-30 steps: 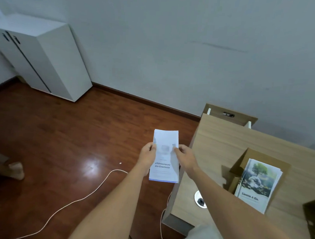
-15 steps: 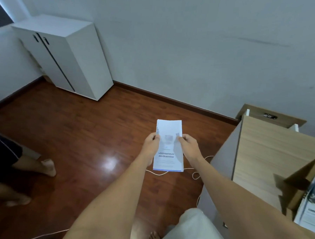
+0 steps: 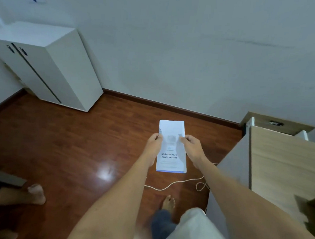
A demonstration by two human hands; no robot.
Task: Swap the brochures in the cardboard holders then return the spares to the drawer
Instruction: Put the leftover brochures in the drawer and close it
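A white brochure stack (image 3: 171, 147) with dark printed text and a blue bottom edge hangs over the wooden floor, held in both hands. My left hand (image 3: 154, 146) pinches its left edge and my right hand (image 3: 192, 148) pinches its right edge. At the far right edge a dark corner of a cardboard holder (image 3: 310, 209) shows on the wooden desk (image 3: 285, 162). The holder's brochures are out of view.
A white two-door cabinet (image 3: 51, 68) stands against the wall at the left. A white cable (image 3: 179, 182) lies looped on the floor beside the desk. Another person's bare foot (image 3: 36, 195) rests at the lower left. My own foot (image 3: 168, 202) is below the brochures.
The view has swung left, away from the desk, so the cardboard holder and its brochures have slid out at the right. Both hands still hold the white stack the same way.
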